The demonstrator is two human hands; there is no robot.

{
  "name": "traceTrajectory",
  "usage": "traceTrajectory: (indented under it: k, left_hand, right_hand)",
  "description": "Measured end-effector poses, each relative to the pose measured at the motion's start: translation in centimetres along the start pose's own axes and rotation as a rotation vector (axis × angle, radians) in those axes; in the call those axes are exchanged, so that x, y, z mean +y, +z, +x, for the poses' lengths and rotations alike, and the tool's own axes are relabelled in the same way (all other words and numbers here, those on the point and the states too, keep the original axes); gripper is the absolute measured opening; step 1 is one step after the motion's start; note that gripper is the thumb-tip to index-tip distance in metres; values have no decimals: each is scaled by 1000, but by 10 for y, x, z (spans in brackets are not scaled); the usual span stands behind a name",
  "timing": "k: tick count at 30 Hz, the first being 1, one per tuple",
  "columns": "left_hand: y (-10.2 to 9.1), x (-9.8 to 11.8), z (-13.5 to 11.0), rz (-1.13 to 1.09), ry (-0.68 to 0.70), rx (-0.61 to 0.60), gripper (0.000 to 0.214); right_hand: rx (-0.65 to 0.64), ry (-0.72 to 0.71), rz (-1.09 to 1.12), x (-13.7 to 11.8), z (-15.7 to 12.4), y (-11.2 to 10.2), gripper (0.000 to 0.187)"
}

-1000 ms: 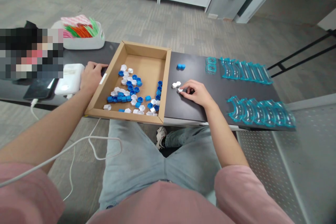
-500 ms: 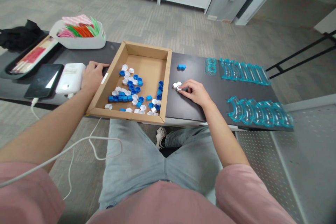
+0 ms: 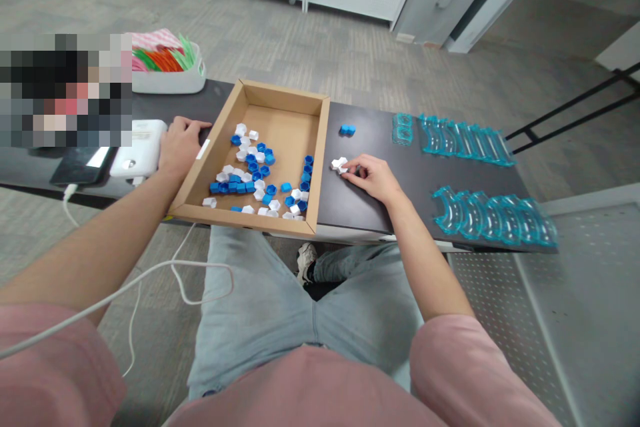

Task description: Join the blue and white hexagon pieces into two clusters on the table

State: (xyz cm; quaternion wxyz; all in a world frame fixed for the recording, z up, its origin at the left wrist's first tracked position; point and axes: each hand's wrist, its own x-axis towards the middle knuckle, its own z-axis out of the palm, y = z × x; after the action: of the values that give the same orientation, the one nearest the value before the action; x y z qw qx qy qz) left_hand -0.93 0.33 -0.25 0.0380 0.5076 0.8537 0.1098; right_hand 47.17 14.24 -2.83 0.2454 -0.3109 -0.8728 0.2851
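Pinching white hex pcs [image 3: 338,164] w/ R hand [image 3: 376,177] — L hand [image 3: 179,148] by cardboard box [image 3: 285,130], can't tell its grip

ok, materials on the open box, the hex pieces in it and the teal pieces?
Box: likely cardboard, matte brown, visible corner seams.
Hex pieces: probably plastic, uniform blue or white; finish hard to tell.
Teal pieces: seemingly transparent plastic, glossy, with bright highlights.

One left hand [image 3: 181,147], one right hand [image 3: 375,177], one tray [image 3: 280,127] sitting between.
Right hand pinching one white cluster [image 3: 338,165]; one blue cluster [image 3: 347,130] lying beyond, two teal rows [image 3: 467,140] lying rightward.
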Motion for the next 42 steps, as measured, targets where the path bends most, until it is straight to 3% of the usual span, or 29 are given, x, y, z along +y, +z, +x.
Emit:
traceTrajectory:
  k: [13,18,22,25,29,33,38,40,42]
  left_hand:
    - [-3,4,-2,-2,8,-17,68]
    - [-2,2,-1,-5,17,-29,69]
    - [0,0,-3,-30,40,-10,70]
    - [2,-1,-4,-52,66,9,69]
    - [6,-1,-2,-23,45,45,64]
    - [11,-4,2,-14,46,67,66]
    - [9,-4,0,-12,44,54,66]
    - [6,-2,-2,-18,48,36,67]
    - [3,0,-3,-23,52,14,66]
  right_hand:
    - [-3,54,10,5,-1,1,30]
    - [58,67,45,6,-4,-1,30]
    - [141,-34,32,-18,4,-6,21]
    - [15,-194,-13,-64,25,-4,17]
    - [-399,-355,-164,-130,66,16,11]
    - [-658,-368,-320,-153,97,47,17]
    - [-704,-390,-248,-141,109,61,20]
    - [-643,-412,-126,-131,111,51,20]
    - [-489,-424,3,-114,113,33,22]
